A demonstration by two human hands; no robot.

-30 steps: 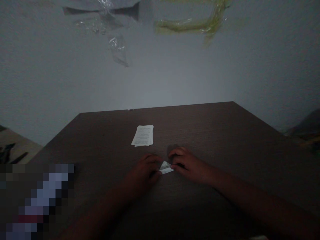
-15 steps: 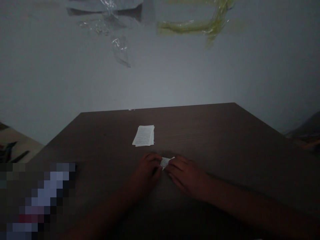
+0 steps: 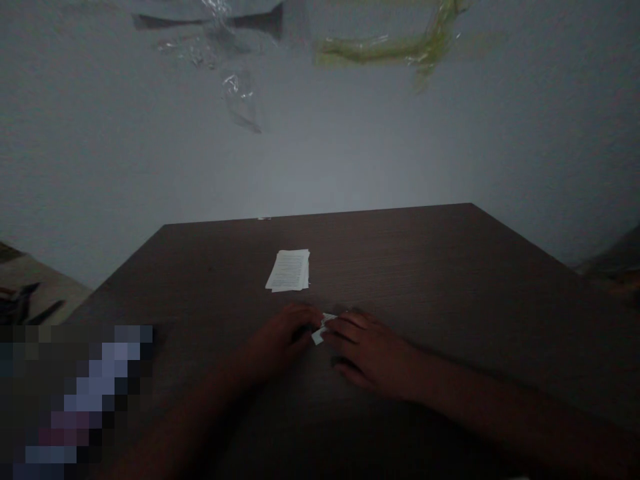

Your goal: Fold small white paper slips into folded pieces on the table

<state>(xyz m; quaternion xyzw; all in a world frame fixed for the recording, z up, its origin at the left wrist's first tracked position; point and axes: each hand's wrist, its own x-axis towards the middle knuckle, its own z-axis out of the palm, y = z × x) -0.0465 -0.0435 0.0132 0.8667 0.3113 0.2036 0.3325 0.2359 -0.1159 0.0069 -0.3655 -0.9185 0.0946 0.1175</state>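
Note:
A small folded piece of printed paper (image 3: 318, 337) lies on the table between my hands, partly covered by fingers. My left hand (image 3: 291, 329) is curled at its left edge, with fingertips and thumb closed on the paper. My right hand (image 3: 367, 350) rests over its right part; the fingers are stretched out flat on it and the thumb is apart, lower down. Beyond the hands, slightly left, is a small stack of printed paper sheets (image 3: 289, 270), its edges not quite aligned.
The dark wooden table (image 3: 400, 267) meets a grey wall (image 3: 320, 147) at its far edge. Clear and yellowish tape (image 3: 370, 52) clings to the wall. A pixelated, blurred-out area (image 3: 95, 393) covers the lower left. Dim items are on the floor at the far left.
The right hand has shifted slightly left over the folded paper, its fingers flatter and more spread. A pale corner of the paper now shows lower down between the hands.

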